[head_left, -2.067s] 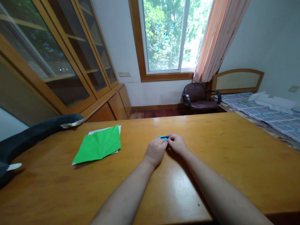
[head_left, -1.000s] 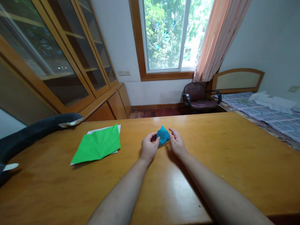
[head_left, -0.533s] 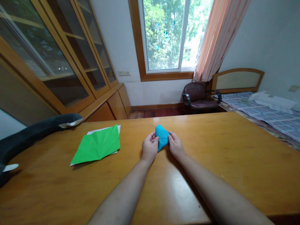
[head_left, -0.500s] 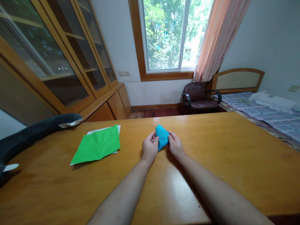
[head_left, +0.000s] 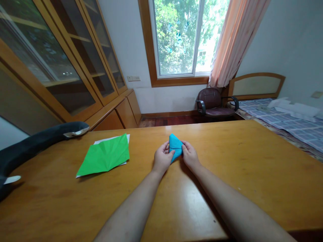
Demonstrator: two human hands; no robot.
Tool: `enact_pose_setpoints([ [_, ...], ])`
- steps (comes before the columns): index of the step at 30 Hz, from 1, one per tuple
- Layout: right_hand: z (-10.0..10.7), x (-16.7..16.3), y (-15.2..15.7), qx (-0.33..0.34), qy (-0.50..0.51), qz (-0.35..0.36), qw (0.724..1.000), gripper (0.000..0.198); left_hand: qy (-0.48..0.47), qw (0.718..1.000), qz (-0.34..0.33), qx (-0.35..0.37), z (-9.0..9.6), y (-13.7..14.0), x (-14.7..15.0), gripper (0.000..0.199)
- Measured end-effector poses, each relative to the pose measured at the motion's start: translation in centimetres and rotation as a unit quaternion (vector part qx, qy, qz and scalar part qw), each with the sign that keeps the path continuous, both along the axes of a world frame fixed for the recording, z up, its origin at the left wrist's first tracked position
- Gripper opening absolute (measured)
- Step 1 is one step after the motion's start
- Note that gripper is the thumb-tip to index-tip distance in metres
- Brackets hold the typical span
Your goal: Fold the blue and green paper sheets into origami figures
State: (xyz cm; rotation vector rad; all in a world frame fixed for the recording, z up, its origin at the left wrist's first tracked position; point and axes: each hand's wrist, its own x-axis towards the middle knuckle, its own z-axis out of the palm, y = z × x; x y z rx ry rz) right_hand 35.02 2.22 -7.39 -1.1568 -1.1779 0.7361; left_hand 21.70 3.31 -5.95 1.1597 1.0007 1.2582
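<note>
A small folded sheet of blue paper (head_left: 176, 144) is held between my two hands, a little above the table, with a dark horizontal slit across its middle. My left hand (head_left: 163, 157) grips its left edge, the thumb lying on the front face and the fingers behind. On the opposite edge, my right hand (head_left: 190, 154) pinches the paper between thumb and fingers. To the left, creased green paper (head_left: 106, 156) lies on the table over white paper, whose edges stick out.
The wooden table (head_left: 227, 148) spreads under my arms. A black-and-white plush-like object (head_left: 45, 134) lies at its left side. Beyond stand a glass-doored cabinet (head_left: 83, 60), a dark red armchair (head_left: 213, 102) and a bed (head_left: 282, 107) at the right.
My left thumb has moved right and down on the blue paper. A dark slit now shows across the paper's middle. My right hand has barely moved.
</note>
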Motion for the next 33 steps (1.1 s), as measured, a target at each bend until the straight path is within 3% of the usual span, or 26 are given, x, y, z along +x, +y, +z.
enact_pose_setpoints([
  [6, 0.0, -0.1, 0.0, -0.007, 0.009, -0.004, 1.0, 0.034, 0.01, 1.0, -0.007, 0.017, -0.3, 0.2, 0.0, 0.055],
  [14, 0.0, -0.2, 0.0, -0.013, 0.019, -0.005, 1.0, 0.032, 0.087, 0.993, 0.038, 0.067, -0.6, 0.3, -0.4, 0.041],
  [25, 0.0, -0.2, -0.1, 0.01, -0.017, -0.004, 1.0, 0.032, 0.142, 0.986, 0.041, 0.071, 0.7, -0.4, -0.5, 0.035],
  [33, 0.4, -0.4, -0.4, 0.022, -0.025, 0.009, 0.999, 0.033, 0.144, 0.986, 0.034, 0.075, 0.4, -0.4, -0.4, 0.037],
])
